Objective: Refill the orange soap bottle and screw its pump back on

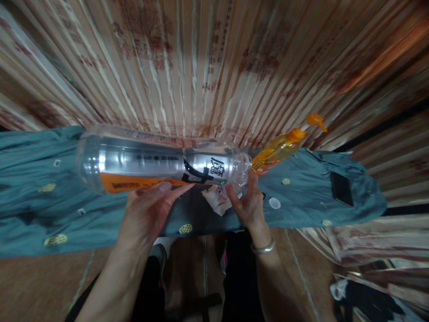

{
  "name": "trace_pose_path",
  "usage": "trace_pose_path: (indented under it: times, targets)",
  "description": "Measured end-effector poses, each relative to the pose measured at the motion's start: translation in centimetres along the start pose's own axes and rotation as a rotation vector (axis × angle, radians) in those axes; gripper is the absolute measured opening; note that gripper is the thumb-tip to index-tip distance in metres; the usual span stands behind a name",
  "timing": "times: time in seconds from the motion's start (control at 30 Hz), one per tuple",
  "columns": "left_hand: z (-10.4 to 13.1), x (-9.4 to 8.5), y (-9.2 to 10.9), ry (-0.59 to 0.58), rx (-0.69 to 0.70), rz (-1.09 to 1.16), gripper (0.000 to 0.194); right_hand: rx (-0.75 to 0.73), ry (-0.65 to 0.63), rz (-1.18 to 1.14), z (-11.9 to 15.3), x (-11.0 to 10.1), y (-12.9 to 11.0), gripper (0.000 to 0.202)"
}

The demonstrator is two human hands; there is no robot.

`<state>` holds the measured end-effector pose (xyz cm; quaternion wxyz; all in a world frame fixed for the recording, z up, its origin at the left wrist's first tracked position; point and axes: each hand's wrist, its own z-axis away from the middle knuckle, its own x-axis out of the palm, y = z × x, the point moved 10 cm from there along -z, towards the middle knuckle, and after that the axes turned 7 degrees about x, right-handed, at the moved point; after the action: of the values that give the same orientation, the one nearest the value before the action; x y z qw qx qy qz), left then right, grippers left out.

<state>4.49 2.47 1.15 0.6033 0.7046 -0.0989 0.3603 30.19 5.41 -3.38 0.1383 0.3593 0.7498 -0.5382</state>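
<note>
A large clear plastic bottle (144,154) with a silver and orange label lies on its side in my two hands, its neck pointing right. My left hand (150,205) grips the label part from below, thumb along the near side. The fingers of my right hand (248,201) are closed around the neck. Just past the neck leans a pump bottle (276,152) of yellow liquid with an orange pump head; its lower end is hidden. Below the neck is a crumpled pale wrapper or tissue (217,201). A round white cap (274,203) lies right of my right hand.
Blue-green patterned cloth (110,223) covers the narrow surface in front of me. A black phone (342,188) rests near its right end. Pleated printed curtain (187,67) hangs close behind. Dark items and fabric (368,297) sit low at the right, by the tiled floor.
</note>
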Motion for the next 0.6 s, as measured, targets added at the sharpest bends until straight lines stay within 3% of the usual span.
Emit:
trace_pose_path:
  times: [0.4, 0.6]
  targets:
    - [-0.01, 0.12, -0.15, -0.017, 0.003, 0.007, 0.029, -0.032, 0.022, 0.017, 0.17, -0.05, -0.09, 0.074]
    - [-0.07, -0.05, -0.19, -0.014, -0.005, 0.015, 0.036, -0.025, -0.008, 0.005, 0.19, 0.23, 0.12, 0.074]
